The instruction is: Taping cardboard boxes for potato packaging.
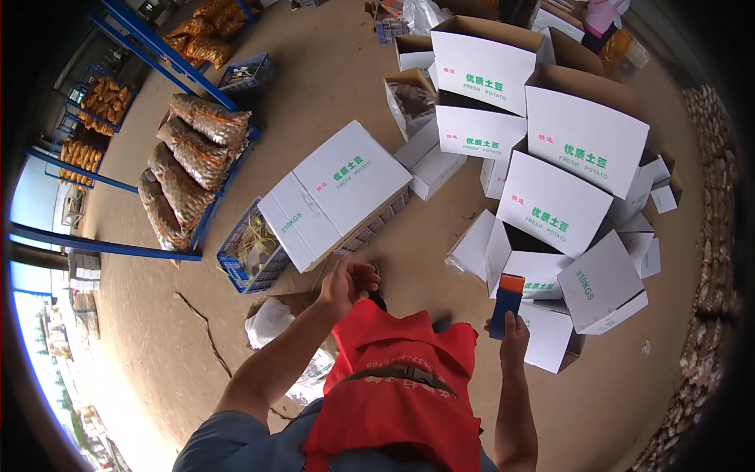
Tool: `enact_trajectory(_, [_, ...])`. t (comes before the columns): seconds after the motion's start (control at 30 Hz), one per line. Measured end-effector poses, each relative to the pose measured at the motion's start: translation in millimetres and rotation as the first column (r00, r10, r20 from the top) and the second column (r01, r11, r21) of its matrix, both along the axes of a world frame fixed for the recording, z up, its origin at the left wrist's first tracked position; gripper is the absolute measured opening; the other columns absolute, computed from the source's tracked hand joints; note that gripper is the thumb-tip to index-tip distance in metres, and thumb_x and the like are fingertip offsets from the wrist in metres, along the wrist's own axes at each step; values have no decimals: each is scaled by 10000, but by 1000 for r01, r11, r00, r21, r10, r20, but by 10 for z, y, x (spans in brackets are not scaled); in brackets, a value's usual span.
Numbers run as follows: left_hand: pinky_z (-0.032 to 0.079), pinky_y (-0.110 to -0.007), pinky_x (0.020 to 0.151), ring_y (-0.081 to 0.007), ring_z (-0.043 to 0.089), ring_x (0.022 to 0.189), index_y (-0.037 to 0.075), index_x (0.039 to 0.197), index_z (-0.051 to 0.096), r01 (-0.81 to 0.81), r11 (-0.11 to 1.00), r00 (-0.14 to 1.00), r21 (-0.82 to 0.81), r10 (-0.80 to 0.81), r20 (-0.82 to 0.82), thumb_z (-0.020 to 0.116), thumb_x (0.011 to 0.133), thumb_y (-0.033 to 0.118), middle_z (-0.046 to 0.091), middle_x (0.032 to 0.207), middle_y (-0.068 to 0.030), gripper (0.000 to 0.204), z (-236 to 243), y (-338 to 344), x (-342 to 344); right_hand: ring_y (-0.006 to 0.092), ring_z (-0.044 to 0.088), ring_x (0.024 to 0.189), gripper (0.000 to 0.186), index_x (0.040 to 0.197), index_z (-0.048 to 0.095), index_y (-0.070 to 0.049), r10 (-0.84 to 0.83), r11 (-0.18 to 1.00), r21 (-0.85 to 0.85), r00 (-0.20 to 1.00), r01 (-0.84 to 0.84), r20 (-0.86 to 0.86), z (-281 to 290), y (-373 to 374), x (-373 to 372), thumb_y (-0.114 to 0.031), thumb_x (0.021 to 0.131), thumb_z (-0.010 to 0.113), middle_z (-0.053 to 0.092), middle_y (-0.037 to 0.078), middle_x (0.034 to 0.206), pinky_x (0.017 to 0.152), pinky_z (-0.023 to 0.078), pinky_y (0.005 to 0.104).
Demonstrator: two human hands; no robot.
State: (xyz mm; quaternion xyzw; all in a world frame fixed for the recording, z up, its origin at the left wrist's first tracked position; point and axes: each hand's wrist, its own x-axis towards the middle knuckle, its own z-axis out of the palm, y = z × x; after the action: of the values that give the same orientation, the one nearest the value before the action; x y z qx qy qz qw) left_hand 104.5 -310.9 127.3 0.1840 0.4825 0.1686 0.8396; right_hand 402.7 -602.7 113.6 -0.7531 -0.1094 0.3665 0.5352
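Red cloth apron below you | your left hand, half-curled, contents unclear: nearer | white cardboard carton ahead, long axis rightward-away | right hand grips flat navy-and-orange rectangle

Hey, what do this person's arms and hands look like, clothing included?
The left hand and right hand wear no gloves. The forearms are bare, with no watch visible. A short grey-blue sleeve shows on the left arm, beside a red apron with pale lettering.
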Motion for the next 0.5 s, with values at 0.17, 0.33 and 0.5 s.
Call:
enact_trajectory(0.17, [550, -314, 605, -226, 738, 806, 13, 1010, 709, -46, 997, 977, -63, 32, -210, 422, 1080, 479, 767, 945, -149, 552, -1094, 610, -506, 227, 749, 747, 404, 1027, 634, 36, 75, 994, -72, 994, -81, -80, -88, 955, -419, -338, 1097, 498, 752, 158, 863, 746, 590, 338])
enact_trajectory(0.33, [498, -490, 1076, -389, 635, 1243, -9, 1254, 676, 749, 660, 390, 57, -370, -843, 692, 884, 395, 669, 1292, -260, 548, -2065, 1643, -511, 250, 766, 748, 304, 1012, 612, 61, 253, 935, -242, 966, -258, -53, -299, 1448, -975, -225, 1082, 537, 744, 170, 851, 699, 616, 345])
enact_trajectory(0.5, [207, -464, 1277, -364, 225, 1557, 10, 1501, 465, 939, 192, 308, 286, -98, -946, 738, 857, 487, 284, 1649, -240, 846, -3309, 2584, -520, 298, 697, 834, 393, 1019, 706, 3, 530, 707, -610, 840, -358, 122, -513, 1409, -1283, -346, 1069, 534, 737, 177, 903, 746, 532, 424])
